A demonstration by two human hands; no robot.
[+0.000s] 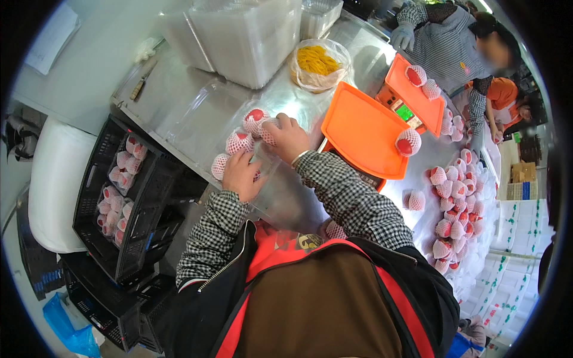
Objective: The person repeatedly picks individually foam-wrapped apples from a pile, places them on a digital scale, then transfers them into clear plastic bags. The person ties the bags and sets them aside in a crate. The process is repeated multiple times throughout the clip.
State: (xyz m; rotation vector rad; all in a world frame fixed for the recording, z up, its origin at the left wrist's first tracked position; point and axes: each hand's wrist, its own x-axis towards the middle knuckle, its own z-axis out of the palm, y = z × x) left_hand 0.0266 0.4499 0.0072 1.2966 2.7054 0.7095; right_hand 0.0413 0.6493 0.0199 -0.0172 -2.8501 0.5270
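Both hands are over a clear plastic clamshell box [272,162], its transparent lid [203,107] folded back flat on the metal table. Several red fruits in white foam nets sit in it, among them one fruit [239,141] near the middle and another [255,120] at the far end. My right hand [288,138] curls over a netted fruit [269,131], partly covering it. At the near end my left hand [242,174] lies over a netted fruit [257,173], mostly hidden under the palm and thumb. A further fruit [219,166] shows beside the left fingers.
Orange weighing scales [365,129] stand to the right, one fruit [408,142] on the nearer pan. Stacked clear boxes [250,40] and a bag of yellow bands [318,61] are behind. A black crate [107,232] holds packed boxes at left. Netted fruits [459,190] and a co-worker [441,40] are right.
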